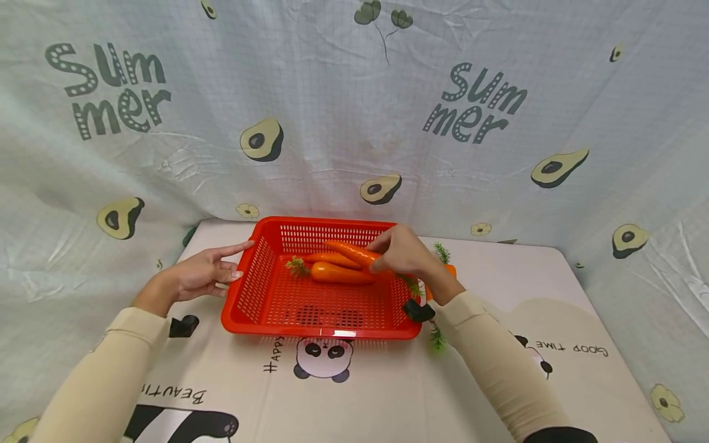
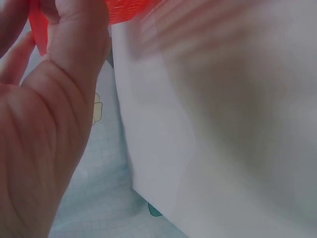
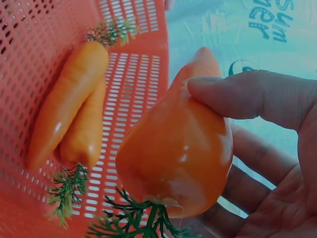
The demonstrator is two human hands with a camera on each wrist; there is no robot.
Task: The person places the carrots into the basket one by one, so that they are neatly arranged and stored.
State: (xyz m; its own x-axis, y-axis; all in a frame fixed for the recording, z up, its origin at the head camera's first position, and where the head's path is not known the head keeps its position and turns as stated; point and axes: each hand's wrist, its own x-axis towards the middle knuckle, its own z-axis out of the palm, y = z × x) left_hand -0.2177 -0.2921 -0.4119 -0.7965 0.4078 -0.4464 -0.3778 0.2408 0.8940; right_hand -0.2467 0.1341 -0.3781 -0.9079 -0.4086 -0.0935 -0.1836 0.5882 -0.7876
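A red plastic basket [image 1: 321,334] with slotted walls stands at the middle of the table. My left hand [image 1: 205,274] grips its left rim, thumb on the near side and index finger stretched along the edge. Over the basket, my right hand [image 1: 407,252] pinches an orange carrot [image 3: 178,144] with a green leafy top; its tip points left. Below it two more carrots lie on the basket floor, a front carrot [image 1: 340,274] and a back carrot [image 1: 327,259], partly covered by the held one. Their leafy tops face opposite ways in the right wrist view.
Right of the basket, green leaves [image 1: 437,338] and a bit of orange [image 1: 452,271] show from behind my right forearm. The white printed table [image 1: 388,394] meets a patterned cloth [image 1: 332,123] hung at the back and sides. Black handles [image 1: 419,311] sit at the basket's sides.
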